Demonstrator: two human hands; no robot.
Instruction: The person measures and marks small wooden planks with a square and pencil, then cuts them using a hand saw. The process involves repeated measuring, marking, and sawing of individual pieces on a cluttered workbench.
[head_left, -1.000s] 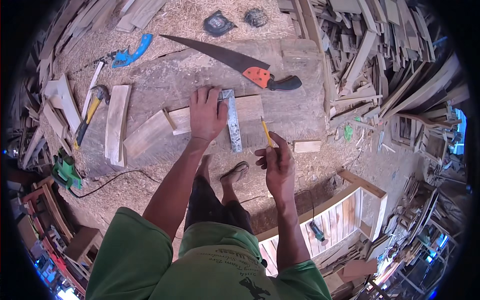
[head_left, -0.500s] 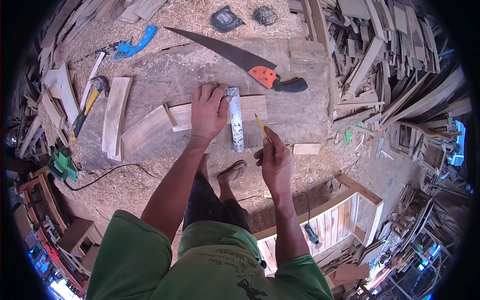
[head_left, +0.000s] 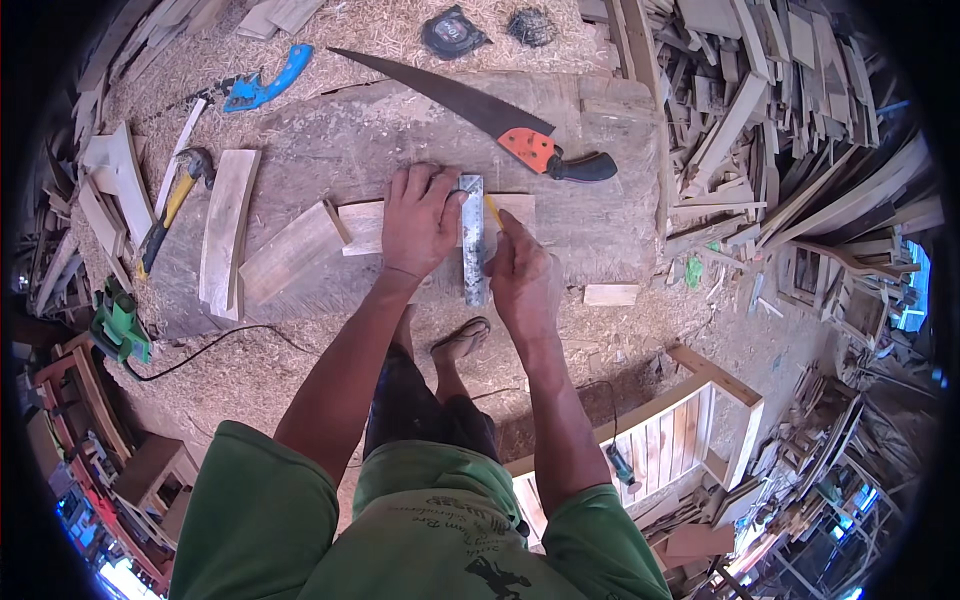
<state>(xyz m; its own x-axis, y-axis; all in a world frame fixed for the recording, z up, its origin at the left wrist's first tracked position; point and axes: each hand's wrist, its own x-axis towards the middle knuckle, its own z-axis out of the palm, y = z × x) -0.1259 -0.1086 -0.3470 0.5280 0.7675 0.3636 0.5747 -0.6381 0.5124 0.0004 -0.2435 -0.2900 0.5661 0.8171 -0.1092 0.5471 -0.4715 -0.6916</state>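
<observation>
My left hand (head_left: 420,220) presses down with bent fingers on a wooden board (head_left: 365,228) and the top of a metal square (head_left: 472,255), whose long speckled blade lies crosswise over the board. My right hand (head_left: 525,280) holds a yellow pencil (head_left: 494,211) at the square's right edge, over the board. A short curved plank (head_left: 290,255) lies against the board's left end, beside an upright-lying plank (head_left: 228,230). Beyond my hands lies a handsaw (head_left: 450,95) with an orange and black handle.
Around the worn worktop (head_left: 350,125) are a hammer (head_left: 167,212), a blue handle (head_left: 270,88), a tape measure (head_left: 455,32), a green power tool (head_left: 118,320) with a cord, and heaped offcuts (head_left: 760,120). A slatted wooden frame (head_left: 700,450) with a tool (head_left: 623,462) stands lower right.
My right hand has moved up and left with the pencil, bringing it from the right to the square's edge. My left hand stays on the board and square.
</observation>
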